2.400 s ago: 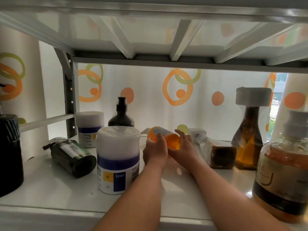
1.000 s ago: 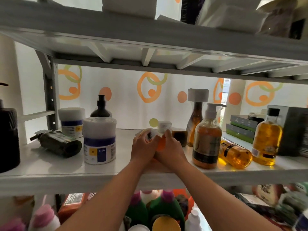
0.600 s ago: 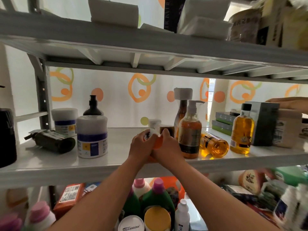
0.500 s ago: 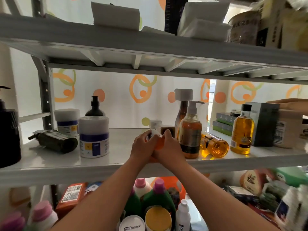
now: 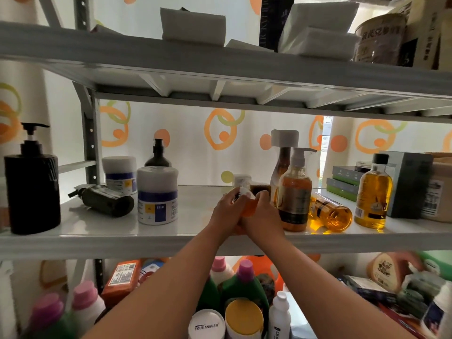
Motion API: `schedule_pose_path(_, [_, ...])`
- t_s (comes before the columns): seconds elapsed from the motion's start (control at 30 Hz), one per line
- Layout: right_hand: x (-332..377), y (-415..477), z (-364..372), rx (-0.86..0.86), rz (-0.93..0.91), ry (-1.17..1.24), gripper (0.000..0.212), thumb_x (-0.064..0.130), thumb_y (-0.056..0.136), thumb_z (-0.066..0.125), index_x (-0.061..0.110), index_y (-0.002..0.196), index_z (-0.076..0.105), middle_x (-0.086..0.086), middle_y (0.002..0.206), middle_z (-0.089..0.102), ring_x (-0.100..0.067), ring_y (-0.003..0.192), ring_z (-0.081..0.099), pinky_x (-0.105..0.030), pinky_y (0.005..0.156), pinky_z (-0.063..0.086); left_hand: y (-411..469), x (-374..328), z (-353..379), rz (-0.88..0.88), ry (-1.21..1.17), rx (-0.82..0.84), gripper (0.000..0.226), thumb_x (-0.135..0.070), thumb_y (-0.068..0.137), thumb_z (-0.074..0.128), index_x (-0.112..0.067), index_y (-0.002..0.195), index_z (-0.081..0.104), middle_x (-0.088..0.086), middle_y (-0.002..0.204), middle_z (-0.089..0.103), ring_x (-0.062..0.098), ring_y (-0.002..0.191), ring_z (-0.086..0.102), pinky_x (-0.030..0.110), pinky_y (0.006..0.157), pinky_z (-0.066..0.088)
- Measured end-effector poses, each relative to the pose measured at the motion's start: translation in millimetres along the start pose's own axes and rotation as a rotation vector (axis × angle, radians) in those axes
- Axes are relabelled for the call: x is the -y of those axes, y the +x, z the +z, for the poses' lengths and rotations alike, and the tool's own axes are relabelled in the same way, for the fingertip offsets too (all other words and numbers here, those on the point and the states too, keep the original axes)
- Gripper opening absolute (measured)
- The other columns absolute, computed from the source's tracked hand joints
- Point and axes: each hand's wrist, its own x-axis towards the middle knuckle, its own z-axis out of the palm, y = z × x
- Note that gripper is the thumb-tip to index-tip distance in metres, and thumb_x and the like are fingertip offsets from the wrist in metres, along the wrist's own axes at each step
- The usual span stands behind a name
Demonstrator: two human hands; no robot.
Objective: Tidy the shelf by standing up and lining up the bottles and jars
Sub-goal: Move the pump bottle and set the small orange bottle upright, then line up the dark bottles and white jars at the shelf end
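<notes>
Both hands wrap a small orange bottle [image 5: 249, 208] with a white cap near the front middle of the white shelf [image 5: 195, 241]. My left hand [image 5: 226, 211] holds its left side, my right hand [image 5: 263, 214] its right side; most of the bottle is hidden. A dark green bottle [image 5: 105, 200] lies on its side at the left. An amber bottle [image 5: 330, 211] lies on its side at the right. Two white jars [image 5: 157, 194] with blue bands, a black pump bottle [image 5: 31, 184], an amber pump bottle [image 5: 294, 189] and a yellow oil bottle [image 5: 374, 194] stand upright.
A small brown bottle [image 5: 259, 189] lies behind my hands. Grey and green boxes [image 5: 406, 182] fill the shelf's right end. The shelf above [image 5: 220, 67] carries white packets and a tin. Detergent bottles [image 5: 244, 289] crowd the shelf below. Another person's hand [image 5: 406, 263] shows at the lower right.
The view has pulled back and lifted since the earliest frame, showing the shelves above and below. My hands have kept hold of the orange bottle, which went from lying sideways to nearly upright.
</notes>
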Motion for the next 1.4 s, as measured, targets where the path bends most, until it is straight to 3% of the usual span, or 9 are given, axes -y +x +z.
schedule_pose_path(0.13, [2.0,2.3,5.9,-0.071,-0.032,-0.142,0.077,0.051,0.077,0.065,0.020,0.137,0.027,-0.010,0.138,0.050,-0.031,0.125,0.050,-0.044,0.100,0.047,-3.6,-1.4,-7.7,0.015,-0.004,-0.048,0.046,-0.038,0.098,0.039,-0.026,0.142,0.040,0.004,0.148,0.043,0.023,0.133,0.042,0.038,0.112,0.030])
schedule_pose_path(0.3, [22.2,-2.2,9.0,-0.201,-0.171,-0.312,0.077,0.058,0.078,0.060,0.023,0.140,0.031,-0.006,0.154,0.027,-0.028,0.145,0.016,-0.046,0.118,0.014,-17.9,-2.9,-27.9,0.115,0.048,-0.204,0.037,-0.029,0.099,0.039,-0.023,0.133,0.051,0.001,0.139,0.053,0.018,0.127,0.049,0.027,0.104,0.036])
schedule_pose_path(0.5, [61.1,-15.6,35.1,-0.144,-0.275,-0.052,0.065,0.042,0.080,0.068,0.023,0.135,0.040,-0.001,0.143,0.046,-0.021,0.133,0.039,-0.037,0.111,0.034,-34.3,4.1,-73.5,0.335,0.169,-0.456,0.018,-0.027,0.090,0.044,-0.028,0.095,0.061,-0.011,0.093,0.063,0.000,0.082,0.057,0.019,0.074,0.047])
schedule_pose_path(0.67, [89.4,-27.7,62.7,0.019,-0.324,0.133,0.064,0.045,0.080,0.067,0.023,0.134,0.040,0.002,0.140,0.049,-0.017,0.128,0.045,-0.029,0.106,0.036,-40.6,21.8,-124.2,0.353,0.262,-0.597,0.013,-0.026,0.091,0.046,-0.024,0.081,0.054,-0.008,0.077,0.058,0.012,0.076,0.060,0.029,0.070,0.053])
schedule_pose_path(0.87, [100.9,-30.4,91.3,0.114,-0.332,0.289,0.073,0.031,0.079,0.073,0.025,0.138,0.030,-0.001,0.136,0.050,-0.017,0.121,0.049,-0.023,0.096,0.040,-30.1,37.8,-164.4,0.178,0.123,-0.707,0.017,-0.025,0.092,0.048,-0.020,0.108,0.053,0.004,0.108,0.062,0.019,0.099,0.060,0.039,0.086,0.054])
schedule_pose_path(1.07, [105.2,-20.2,106.3,0.160,-0.311,0.359,0.090,0.023,0.077,0.075,0.029,0.145,0.015,-0.005,0.138,0.049,-0.021,0.124,0.050,-0.020,0.089,0.041,-19.0,49.9,-169.0,-0.032,-0.053,-0.479,0.047,-0.036,0.097,0.038,-0.029,0.143,0.033,0.005,0.142,0.048,0.022,0.125,0.048,0.042,0.103,0.042])
schedule_pose_path(1.2, [102.7,-19.2,109.2,0.198,-0.309,0.327,0.096,0.023,0.081,0.071,0.028,0.148,0.003,-0.007,0.140,0.049,-0.023,0.123,0.053,-0.026,0.090,0.045,-22.6,48.6,-161.7,-0.020,0.067,-0.456,0.042,-0.037,0.101,0.031,-0.028,0.141,0.038,0.005,0.137,0.053,0.019,0.117,0.051,0.028,0.088,0.037])
schedule_pose_path(1.3, [100.5,-19.6,105.7,0.188,-0.298,0.336,0.095,0.023,0.081,0.071,0.026,0.147,0.004,-0.007,0.139,0.050,-0.024,0.120,0.055,-0.024,0.087,0.045,-27.5,47.9,-159.6,0.010,0.102,-0.518,0.041,-0.033,0.100,0.033,-0.026,0.139,0.044,0.005,0.135,0.056,0.021,0.119,0.052,0.029,0.091,0.039])
schedule_pose_path(1.4, [96.4,-19.7,98.2,0.182,-0.275,0.340,0.093,0.024,0.081,0.071,0.028,0.146,0.004,-0.009,0.136,0.052,-0.025,0.115,0.058,-0.026,0.086,0.048,-28.1,46.1,-153.3,0.022,0.078,-0.519,0.039,-0.027,0.100,0.033,-0.025,0.135,0.050,0.000,0.119,0.061,0.011,0.100,0.052,0.023,0.080,0.041])
